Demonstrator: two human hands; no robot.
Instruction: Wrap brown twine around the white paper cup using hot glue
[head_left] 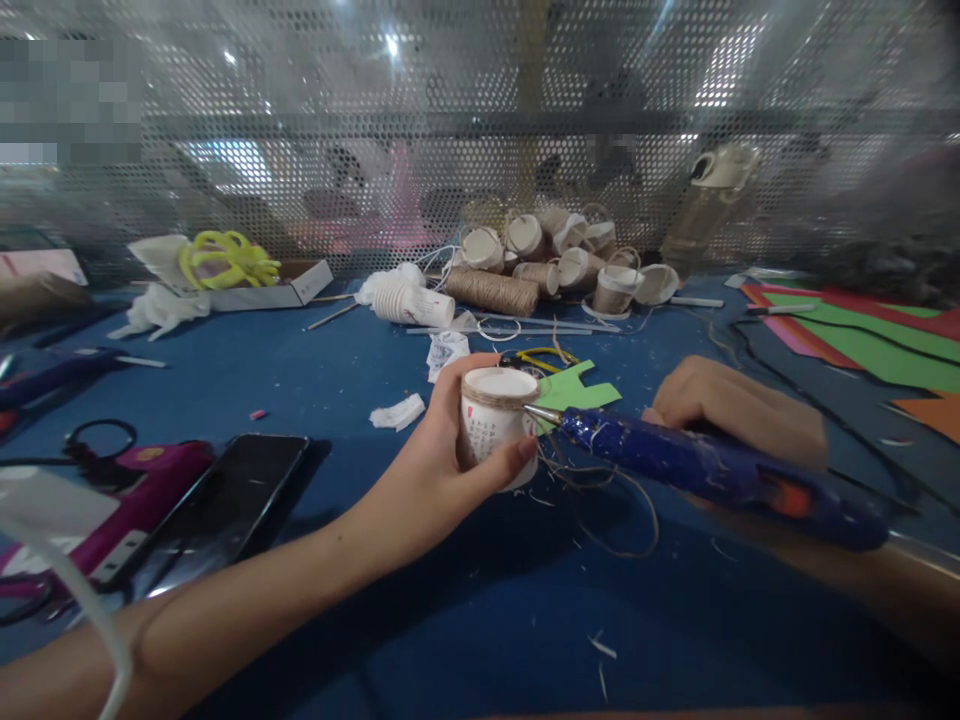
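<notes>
My left hand [450, 455] is wrapped round a white paper cup [484, 435] with small printed writing and twine wound just below its rim. In my right hand [731, 405] is a blue glue gun [660, 450], a glue stick jutting from its back end. Its metal nozzle touches or nearly touches the cup's side just under the twine. Behind the cup lies a cut piece of green paper [581, 390]. A loose length of twine [649, 515] curls on the table below the gun.
Twine-wrapped cups [525, 237] and a twine spool [495, 292] are piled at the back, beside stacked paper cups [412, 302]. A phone [225, 510] lies at left. Coloured paper sheets [877, 335] spread at right. A perforated metal screen [450, 130] stands behind the blue table.
</notes>
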